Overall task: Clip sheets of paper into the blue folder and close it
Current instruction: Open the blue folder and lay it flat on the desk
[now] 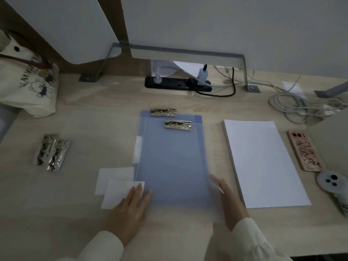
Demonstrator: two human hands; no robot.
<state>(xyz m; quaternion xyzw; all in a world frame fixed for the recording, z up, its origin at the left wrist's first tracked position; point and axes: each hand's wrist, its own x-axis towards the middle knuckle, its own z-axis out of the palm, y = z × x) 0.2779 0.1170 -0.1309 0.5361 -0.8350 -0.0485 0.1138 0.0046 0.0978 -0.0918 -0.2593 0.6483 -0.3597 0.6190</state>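
Translucent blue plastic folder [172, 159] lies frame centre, blurred. My left hand [130, 210] rests flat, my right hand [228, 202] grips nothing. White paper stack [263, 162] unclipped at right; nothing done.

— What is carried by the wooden desk [113, 95]?

— A blue folder [172, 159] is laid at the middle, with a stack of white paper [263, 162] just beside it on the right and a phone [306, 150] beyond that. Two paper slips [116, 185] are overlapped at the folder's left corner. Two metal clips [53, 151] are set well to the left, another clip [163, 112] at the folder's far edge.

— And at the back?

— A black power strip [178, 84], tangled cables [301, 104] and a cloth bag [28, 85] are seen
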